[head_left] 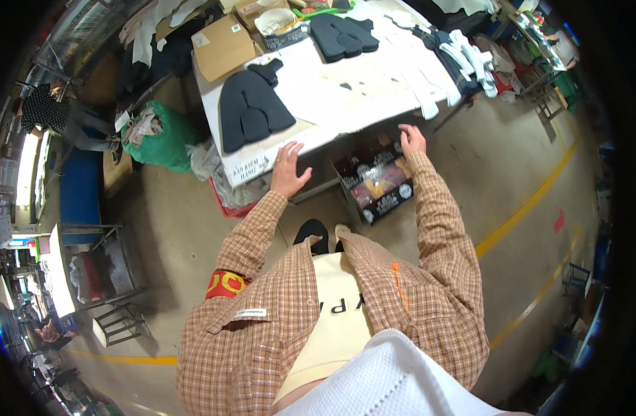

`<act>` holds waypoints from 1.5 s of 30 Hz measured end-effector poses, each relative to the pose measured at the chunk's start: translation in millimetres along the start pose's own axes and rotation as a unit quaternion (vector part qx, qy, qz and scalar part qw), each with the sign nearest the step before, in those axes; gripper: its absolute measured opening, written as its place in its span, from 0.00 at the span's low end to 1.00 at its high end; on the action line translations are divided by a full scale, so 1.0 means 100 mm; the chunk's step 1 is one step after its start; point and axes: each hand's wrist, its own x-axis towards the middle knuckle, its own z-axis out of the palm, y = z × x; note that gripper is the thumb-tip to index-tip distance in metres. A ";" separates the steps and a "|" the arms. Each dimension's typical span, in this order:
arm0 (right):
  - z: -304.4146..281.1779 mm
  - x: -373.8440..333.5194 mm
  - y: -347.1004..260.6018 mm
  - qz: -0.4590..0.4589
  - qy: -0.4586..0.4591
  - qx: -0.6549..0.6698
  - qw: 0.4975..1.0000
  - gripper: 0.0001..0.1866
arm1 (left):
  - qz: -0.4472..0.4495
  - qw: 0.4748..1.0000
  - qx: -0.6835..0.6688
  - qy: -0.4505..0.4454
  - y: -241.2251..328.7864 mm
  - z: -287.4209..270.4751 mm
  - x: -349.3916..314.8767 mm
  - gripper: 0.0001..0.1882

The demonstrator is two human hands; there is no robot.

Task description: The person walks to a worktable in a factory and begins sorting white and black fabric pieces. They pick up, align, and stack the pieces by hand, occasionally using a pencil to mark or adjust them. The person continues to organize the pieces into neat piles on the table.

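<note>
My left hand (288, 170) is held out at the near edge of the white table (318, 114), its fingers spread and nothing in them. Just beyond it lies a stack of black fabric pieces with rounded lobes (252, 111). My right hand (411, 140) hovers by the table's front edge farther right, fingers apart and holding nothing. Below that hand, on the floor under the table, a dark printed carton (377, 182) contains colourful packets. A second black stack (343, 36) rests at the far side of the table.
A brown cardboard box (223, 47) and a white tub (276, 22) stand on the table's far left. White strips (463, 59) pile up at the right end. A green sack (162, 135) and a red basket (228, 197) sit on the floor to the left.
</note>
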 end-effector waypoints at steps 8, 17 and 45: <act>0.72 1.32 -0.16 -0.028 -0.022 -0.175 0.984 0.19 | -0.051 0.946 0.211 -0.239 -0.28 0.35 0.75 0.54; 0.69 1.35 -0.10 -0.070 -0.017 -0.171 0.983 0.18 | -0.076 0.987 0.070 -0.123 -0.36 0.35 0.76 0.52; 0.48 1.46 -0.17 -0.203 -0.156 -0.043 0.966 0.19 | -0.118 0.963 0.215 -0.109 -0.35 0.59 0.76 0.25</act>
